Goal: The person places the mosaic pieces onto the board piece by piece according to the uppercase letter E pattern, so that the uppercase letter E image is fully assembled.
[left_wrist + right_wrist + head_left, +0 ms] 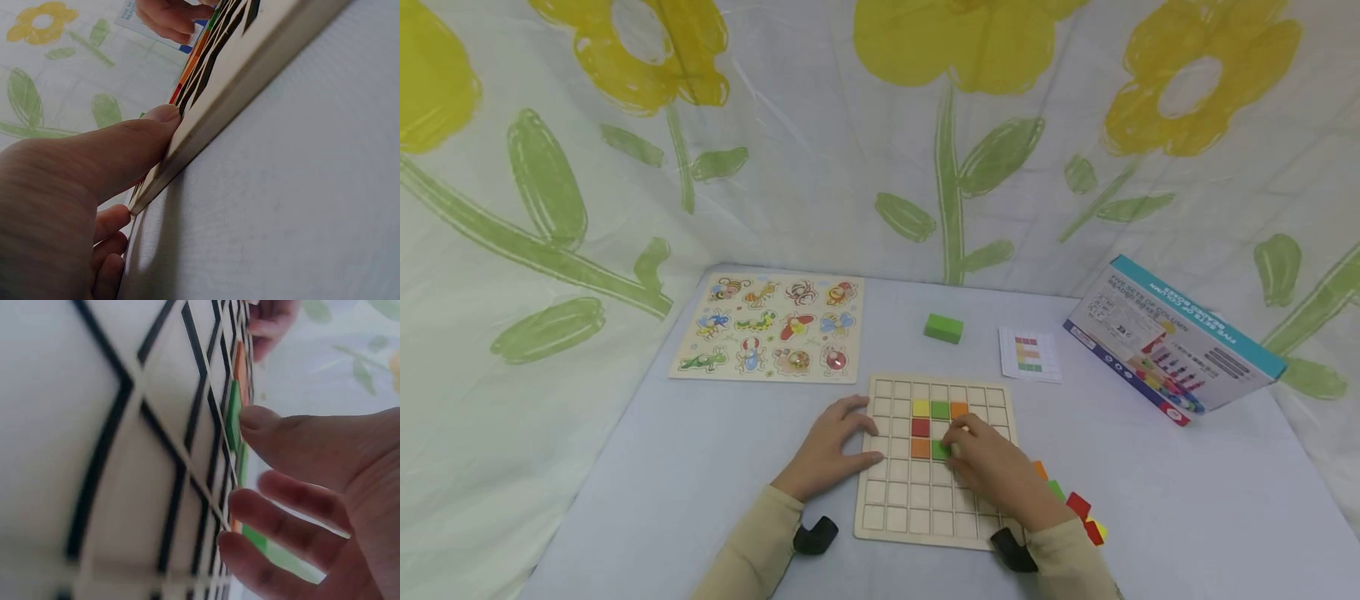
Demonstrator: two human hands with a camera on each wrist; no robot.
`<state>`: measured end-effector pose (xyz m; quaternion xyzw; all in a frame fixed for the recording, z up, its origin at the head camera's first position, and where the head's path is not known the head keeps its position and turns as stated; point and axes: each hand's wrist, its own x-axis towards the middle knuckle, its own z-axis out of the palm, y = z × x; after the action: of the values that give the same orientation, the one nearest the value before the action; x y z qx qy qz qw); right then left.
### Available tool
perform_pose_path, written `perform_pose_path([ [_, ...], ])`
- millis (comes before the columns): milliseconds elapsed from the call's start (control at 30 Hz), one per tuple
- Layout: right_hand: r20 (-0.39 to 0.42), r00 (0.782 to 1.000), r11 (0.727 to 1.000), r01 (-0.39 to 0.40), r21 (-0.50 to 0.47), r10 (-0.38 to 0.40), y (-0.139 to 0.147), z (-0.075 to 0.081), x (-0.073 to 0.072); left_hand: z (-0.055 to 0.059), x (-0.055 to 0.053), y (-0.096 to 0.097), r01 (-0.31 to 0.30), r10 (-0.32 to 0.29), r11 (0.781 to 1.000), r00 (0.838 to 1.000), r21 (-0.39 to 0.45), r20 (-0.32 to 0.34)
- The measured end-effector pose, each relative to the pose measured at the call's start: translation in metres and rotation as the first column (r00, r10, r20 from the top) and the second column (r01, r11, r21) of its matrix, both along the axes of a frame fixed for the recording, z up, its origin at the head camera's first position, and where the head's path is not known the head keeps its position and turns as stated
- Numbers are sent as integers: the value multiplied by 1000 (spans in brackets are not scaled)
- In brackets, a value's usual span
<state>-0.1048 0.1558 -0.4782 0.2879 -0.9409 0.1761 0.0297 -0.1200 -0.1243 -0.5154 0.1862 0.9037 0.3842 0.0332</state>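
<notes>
A wooden grid board [898, 492] lies flat in front of me. Its upper row holds a yellow tile [921, 408], a green tile [940, 410] and an orange tile [958, 409]. Beneath the yellow one sit a red tile [921, 428] and another orange tile [921, 448]. Beside that lower orange tile is a second green tile [234, 415], touched by the thumb of my right hand [992, 462], whose other fingers are spread at the grid. My left hand [831, 442] rests on the board's left edge, thumb on the rim and fingers apart.
Loose colored tiles [1078, 504] lie right of the board, partly behind the right forearm. Farther back are an insect puzzle [767, 329], a green block [943, 327], a pattern card [1030, 354] and a tilted box [1172, 342]. A flowered curtain hangs behind.
</notes>
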Motion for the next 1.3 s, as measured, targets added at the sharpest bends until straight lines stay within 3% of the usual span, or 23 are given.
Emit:
perform_pose_path([
  [200, 34, 991, 992, 126, 22, -126, 31, 12, 9, -2, 0, 0, 0, 0, 1000, 1000, -2, -22],
  [367, 102, 965, 970, 235, 57, -240, 64, 21, 23, -3, 0, 0, 0, 0, 1000, 999, -9, -36],
  [467, 166, 936, 950, 301, 87, -312, 80, 23, 32, -2, 0, 0, -2, 1, 1000, 1000, -10, -31],
  [533, 242, 899, 931, 343, 123, -364, 86, 23, 36, -2, 0, 0, -6, 6, 1000, 1000, -8, -25],
  [667, 337, 849, 913, 363, 185, -406, 93, 18, 41, -1, 1, 0, -17, 17, 1000, 1000, -5, -14],
  [900, 261, 890, 926, 341, 162, -374, 96, 14, 42, -3, 0, 0, -6, 6, 1000, 1000, -8, -20],
  [1300, 236, 886, 914, 360, 189, -398, 100, 15, 45, -3, 0, 0, -5, 5, 1000, 1000, 8, -21],
])
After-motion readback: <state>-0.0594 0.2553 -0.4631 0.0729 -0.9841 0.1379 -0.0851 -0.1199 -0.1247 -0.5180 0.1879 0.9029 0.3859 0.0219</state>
